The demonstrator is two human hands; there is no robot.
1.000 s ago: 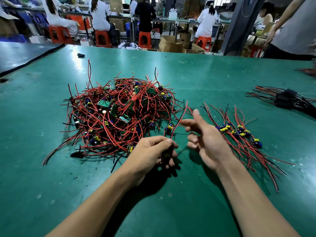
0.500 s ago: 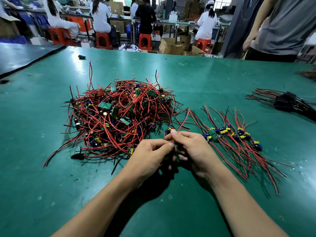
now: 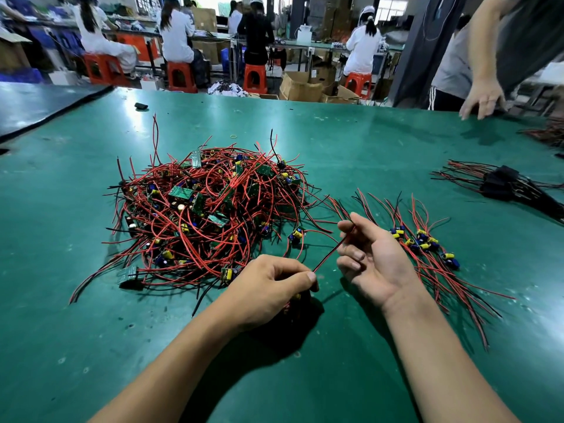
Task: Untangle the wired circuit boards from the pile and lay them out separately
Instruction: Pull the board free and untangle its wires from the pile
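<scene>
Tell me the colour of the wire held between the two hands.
The wire is red, shown best in the head view.

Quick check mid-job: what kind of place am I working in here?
Most likely an electronics assembly workshop: a pile of wired circuit boards on a green work table, and capped workers on orange stools behind.

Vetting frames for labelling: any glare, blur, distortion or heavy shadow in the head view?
Head view: glare streak on the table far left; pillar leans, wide-angle distortion; bystander's hand top right slightly motion-blurred; left hand throws a dark shadow beneath it; pile, right hand and the red wire the left hand pinches are sharp.
</scene>
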